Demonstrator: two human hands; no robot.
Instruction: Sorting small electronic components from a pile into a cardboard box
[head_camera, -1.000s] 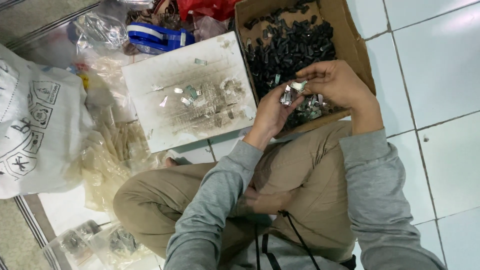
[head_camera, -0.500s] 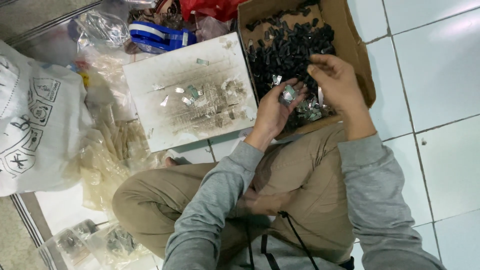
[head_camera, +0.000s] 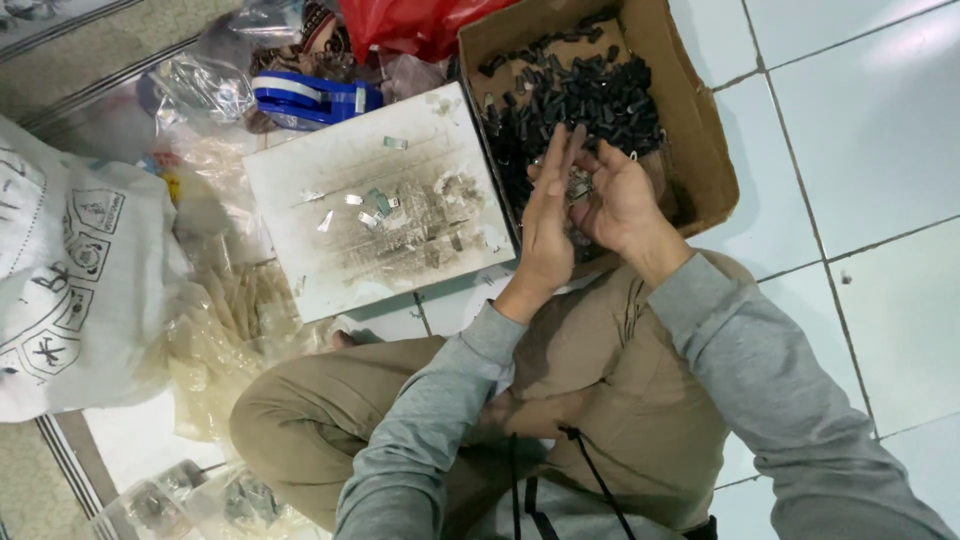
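Note:
I sit cross-legged on a tiled floor, both hands held over an open cardboard box (head_camera: 700, 150) that holds several small black parts (head_camera: 585, 95). My right hand (head_camera: 628, 200) is cupped, with small silvery metal pieces (head_camera: 578, 186) in its palm. My left hand (head_camera: 550, 220) stands edge-on with straight fingers, pressed against the right palm beside those pieces. Nothing shows in the left hand itself.
A stained white board (head_camera: 330, 170) with a few metal bits lies left of the box. Behind it are a blue tape dispenser (head_camera: 315, 98) and a red bag (head_camera: 420, 25). A white printed sack (head_camera: 70, 280) and clear plastic bags (head_camera: 225, 340) crowd the left. White tiles (head_camera: 860, 150) lie to the right.
The left hand, which cradled the silvery pieces, has flattened and turned upright against the right palm. The right hand has turned palm-up and cupped the pieces.

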